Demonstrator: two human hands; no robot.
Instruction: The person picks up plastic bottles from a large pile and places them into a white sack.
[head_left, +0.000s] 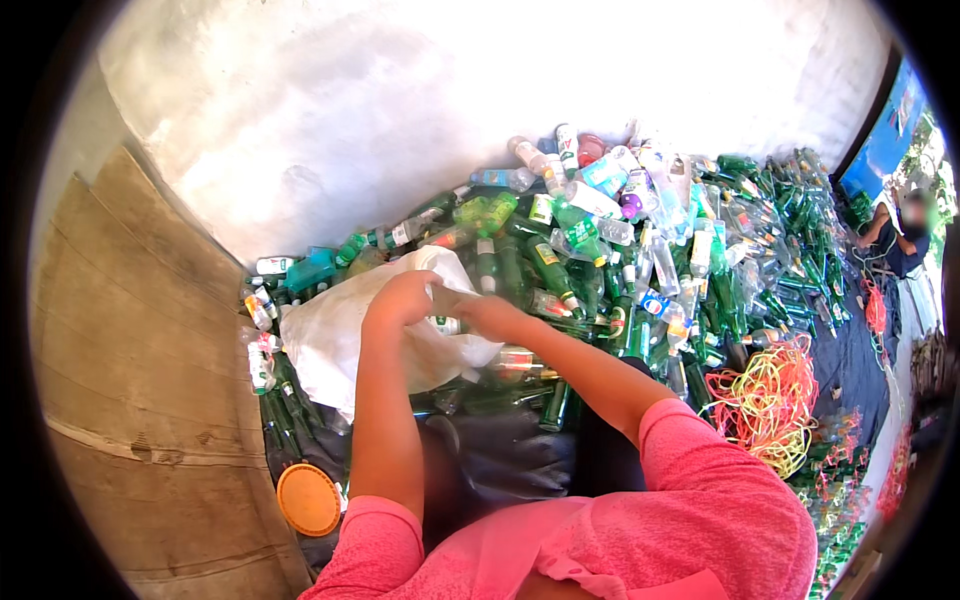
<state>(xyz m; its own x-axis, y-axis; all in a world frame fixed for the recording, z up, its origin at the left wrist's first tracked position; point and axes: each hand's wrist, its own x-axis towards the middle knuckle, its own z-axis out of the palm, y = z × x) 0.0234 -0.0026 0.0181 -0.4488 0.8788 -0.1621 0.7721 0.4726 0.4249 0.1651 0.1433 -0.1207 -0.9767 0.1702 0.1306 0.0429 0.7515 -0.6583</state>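
My left hand (403, 297) grips the rim of a white plastic bag (330, 322), which lies bulging over the bottles in front of me. Close by, my right hand (491, 318), slightly blurred, has its fingers closed on the same bag's opening. Between my hands, in the mouth of the bag, a white and green container (444, 325) shows in part. The rest of the bag's contents is hidden. Under and behind the bag lie green glass bottles (553, 271) and clear plastic bottles (664, 262).
A large heap of bottles (802, 217) runs along the white wall (337, 97). Cardboard (150, 360) stands at left, near an orange lid (308, 499). Tangled red and yellow plastic twine (772, 405) lies at right, on black sheeting (840, 367). Another person (904, 232) is at far right.
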